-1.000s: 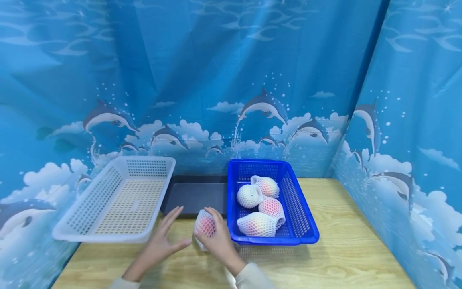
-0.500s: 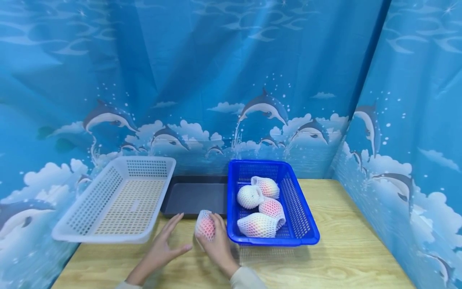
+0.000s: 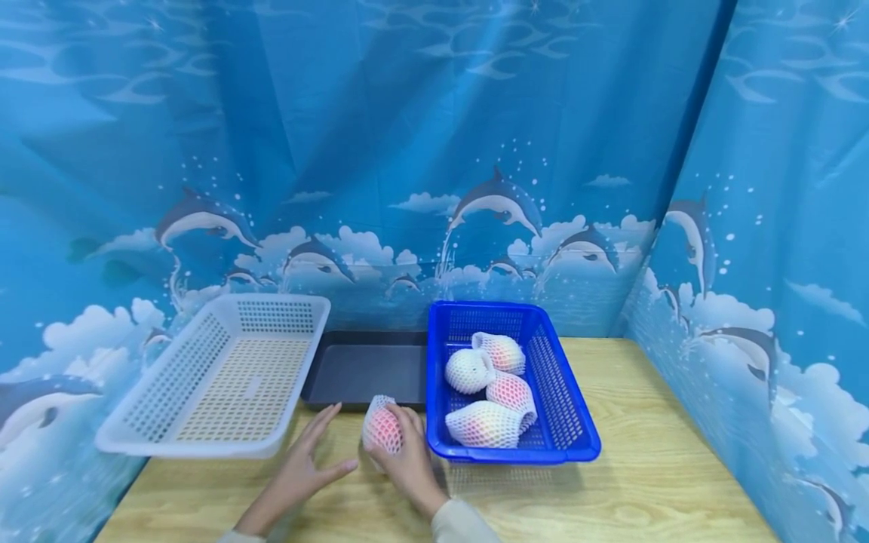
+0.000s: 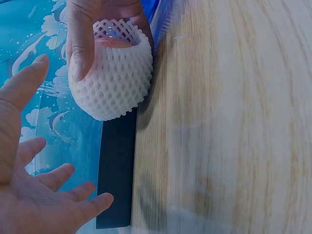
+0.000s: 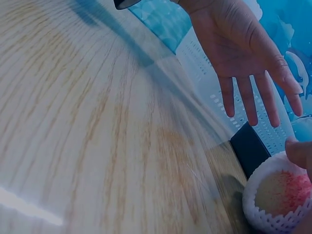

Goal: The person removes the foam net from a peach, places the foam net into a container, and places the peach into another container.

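A peach (image 3: pixel 382 431) in a white foam net is in my right hand (image 3: pixel 413 469), just above or on the table in front of the dark tray; I cannot tell whether it touches. In the left wrist view, the thumb of that hand presses along the foam net (image 4: pixel 112 83). The net's open end shows the yellowish and red skin of the peach (image 5: pixel 279 195) in the right wrist view. To its left, my left hand (image 3: pixel 292 479) hovers with spread fingers, apart from the fruit. Its palm (image 5: pixel 236 51) and straight fingers show in the right wrist view.
A blue basket (image 3: pixel 573 422) with several foam-netted fruits stands right of the hands. On the left is a white perforated basket (image 3: pixel 224 392) with nothing in it. Between them lies a dark shallow tray (image 3: pixel 373 369). Behind the wooden table (image 3: pixel 611 490) hangs a dolphin-print curtain (image 3: pixel 380 151).
My right hand and the peach have shifted slightly toward me, and the peach has turned a little. The left hand has sunk slightly, its fingers still spread. The baskets stay put.
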Demonstrator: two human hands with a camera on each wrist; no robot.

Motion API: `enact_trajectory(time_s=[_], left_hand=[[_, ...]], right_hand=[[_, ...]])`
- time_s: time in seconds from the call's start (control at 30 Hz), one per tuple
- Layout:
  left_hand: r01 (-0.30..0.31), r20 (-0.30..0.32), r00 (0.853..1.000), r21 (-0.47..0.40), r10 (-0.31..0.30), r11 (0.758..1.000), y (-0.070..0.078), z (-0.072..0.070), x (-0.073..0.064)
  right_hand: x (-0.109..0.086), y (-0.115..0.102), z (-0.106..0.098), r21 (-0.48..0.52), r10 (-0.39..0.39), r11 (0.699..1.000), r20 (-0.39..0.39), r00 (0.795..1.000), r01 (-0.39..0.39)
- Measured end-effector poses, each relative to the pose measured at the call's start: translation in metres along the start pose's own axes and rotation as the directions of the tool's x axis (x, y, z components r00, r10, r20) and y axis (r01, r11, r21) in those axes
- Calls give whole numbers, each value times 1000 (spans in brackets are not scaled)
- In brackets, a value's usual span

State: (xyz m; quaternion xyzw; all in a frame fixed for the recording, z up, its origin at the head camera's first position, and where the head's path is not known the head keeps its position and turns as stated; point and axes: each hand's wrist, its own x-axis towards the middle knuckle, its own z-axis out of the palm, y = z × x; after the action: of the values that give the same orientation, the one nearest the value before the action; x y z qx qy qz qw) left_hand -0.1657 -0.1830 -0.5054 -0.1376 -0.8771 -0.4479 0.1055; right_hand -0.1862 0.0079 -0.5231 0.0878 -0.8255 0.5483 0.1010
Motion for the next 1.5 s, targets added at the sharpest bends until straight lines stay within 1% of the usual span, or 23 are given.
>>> enact_trajectory(time_s=[0.17,0.37,0.57,0.73,0.83,0.97,1.07,1.17,1.27,1.4,1.5], left_hand=[[3,2,1000,4,-3,1000,-1,0,0],[8,2,1000,12,-8,1000,2,-2,-1],[14,7,1000,22,-14,1000,8,-4,-1],[18,21,1000,-6,-18,1000,13,-6,0],[4,22,1000,-25,-4,1000,15,-8,2],[-10,10,1000,-19,10,1000,17,-12,4],[-8,1,1000,-23,8,1000,21,-15,6],[-6,-11,1000,-54,6,998,26,-21,8],[-8,-32,999,-81,5,997,31,-26,12],[2,-53,999,-97,-7,995,37,-33,17],[12,-60,998,-112,-19,994,42,-37,21]], right_hand=[[0,-1,0,4,24,1000,-2,1000,-24],[1,-4,2,-19,61,998,-22,998,-61],[2,-6,3,-2,73,997,-30,997,-73],[2,-11,2,15,79,997,-8,997,-79],[3,-15,0,35,76,996,17,997,-76],[3,-23,-5,58,66,996,53,996,-69],[3,-29,-10,77,52,995,88,995,-58],[4,-35,-16,110,39,992,136,990,-54],[5,-42,-23,171,15,984,197,980,-49],[8,-50,-34,268,-19,961,281,960,-59],[13,-54,-45,301,-61,953,329,943,-43]])
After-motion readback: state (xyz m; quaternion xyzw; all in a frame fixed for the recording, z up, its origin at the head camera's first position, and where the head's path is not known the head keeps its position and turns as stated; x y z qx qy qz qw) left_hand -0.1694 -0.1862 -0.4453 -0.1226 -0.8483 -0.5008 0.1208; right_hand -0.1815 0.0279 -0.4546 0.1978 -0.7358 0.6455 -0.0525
